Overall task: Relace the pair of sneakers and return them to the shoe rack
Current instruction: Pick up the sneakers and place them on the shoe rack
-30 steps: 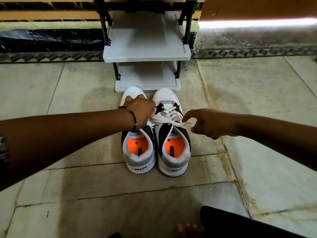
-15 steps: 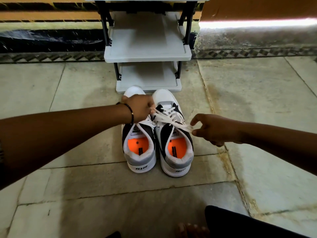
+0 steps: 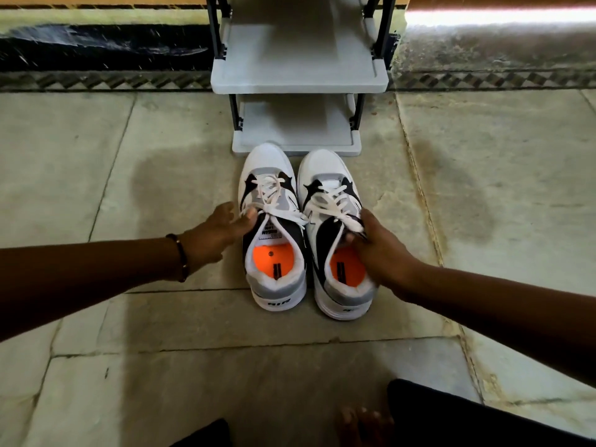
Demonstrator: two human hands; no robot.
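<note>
Two white, grey and black sneakers with orange insoles stand side by side on the floor, toes toward the shoe rack (image 3: 300,83). Both show white laces crossed over the tongue. My left hand (image 3: 213,237) is against the left side of the left sneaker (image 3: 271,162), thumb touching its collar by the lace ends, fingers spread. Around the right side of the collar of the right sneaker (image 3: 322,164), my right hand (image 3: 380,253) has closed, with fingertips curled inside the opening.
The grey rack has two bare shelves in view, the lower shelf (image 3: 296,148) just beyond the toes. A wall with a patterned border (image 3: 96,80) runs behind it. My bare foot (image 3: 364,424) and a dark trouser leg (image 3: 467,417) lie at the bottom.
Both hands let go of the right sneaker's lace ends. The left hand moved to the left sneaker's side; the right hand dropped onto the right sneaker's collar. The camera moved closer.
</note>
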